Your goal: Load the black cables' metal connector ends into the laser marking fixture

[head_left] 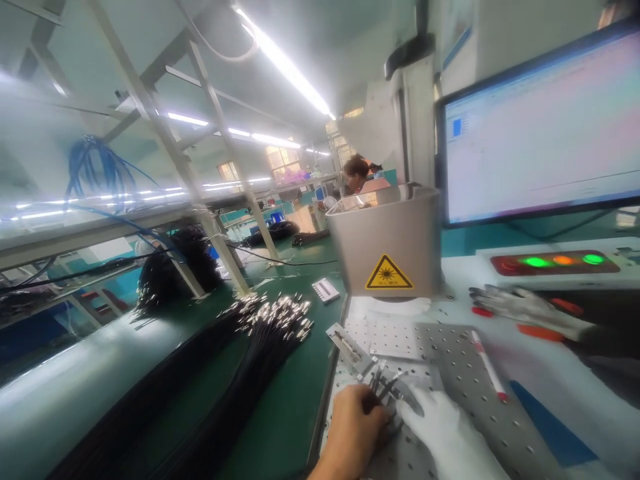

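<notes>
A blurred rack [150, 133] fills the left, its shelves smeared by motion. On the green bench [295, 413] lies a cable bundle [240, 360], its metal tips fanned out and its tail cut off at the bottom edge. The bare left hand [355, 430] is curled shut around a few thin connectors [383, 387] on the perforated plate [450, 353]; their ends are hidden. The gloved right hand [445, 433] touches them, fingers half bent; whether it grips them I cannot tell. A pen [487, 367] lies just right.
</notes>
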Demonstrator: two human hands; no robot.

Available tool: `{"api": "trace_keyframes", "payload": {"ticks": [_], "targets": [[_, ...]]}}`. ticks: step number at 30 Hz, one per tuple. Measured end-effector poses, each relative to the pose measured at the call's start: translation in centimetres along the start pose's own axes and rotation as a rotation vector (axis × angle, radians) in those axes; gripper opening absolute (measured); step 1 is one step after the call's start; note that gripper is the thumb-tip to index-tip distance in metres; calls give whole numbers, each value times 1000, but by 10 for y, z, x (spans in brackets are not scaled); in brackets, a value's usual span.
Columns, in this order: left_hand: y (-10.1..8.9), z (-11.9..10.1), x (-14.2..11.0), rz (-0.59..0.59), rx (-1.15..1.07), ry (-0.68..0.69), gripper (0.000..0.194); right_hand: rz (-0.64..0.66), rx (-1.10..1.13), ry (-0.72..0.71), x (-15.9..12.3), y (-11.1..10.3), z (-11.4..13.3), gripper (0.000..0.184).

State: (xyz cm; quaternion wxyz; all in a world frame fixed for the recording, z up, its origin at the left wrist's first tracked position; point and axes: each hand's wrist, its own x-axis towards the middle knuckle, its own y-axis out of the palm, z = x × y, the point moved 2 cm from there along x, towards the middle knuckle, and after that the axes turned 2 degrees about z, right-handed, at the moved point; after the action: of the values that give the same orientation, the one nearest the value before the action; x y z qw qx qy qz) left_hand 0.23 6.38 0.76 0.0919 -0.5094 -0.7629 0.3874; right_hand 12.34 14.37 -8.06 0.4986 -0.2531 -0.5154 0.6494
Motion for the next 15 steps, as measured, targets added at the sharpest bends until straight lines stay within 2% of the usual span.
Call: {"api": "trace_keyframes", "payload": {"ticks": [3,7,10,12,15], "targets": [[-3,3,-2,13,18,10,18,-1,17,20,0,-2,1,34],[0,3,-4,35,164,-53,11,-3,15,24,0,-2,3,30],[7,7,-3,10,204,-93,18,-26,-1,34,-1,0,4,28],[14,13,0,-29,197,-72,22,-46,-20,29,-2,2,5,27],[23,24,3,-54,175,4,18,-46,-23,32,-4,5,6,26]]}}
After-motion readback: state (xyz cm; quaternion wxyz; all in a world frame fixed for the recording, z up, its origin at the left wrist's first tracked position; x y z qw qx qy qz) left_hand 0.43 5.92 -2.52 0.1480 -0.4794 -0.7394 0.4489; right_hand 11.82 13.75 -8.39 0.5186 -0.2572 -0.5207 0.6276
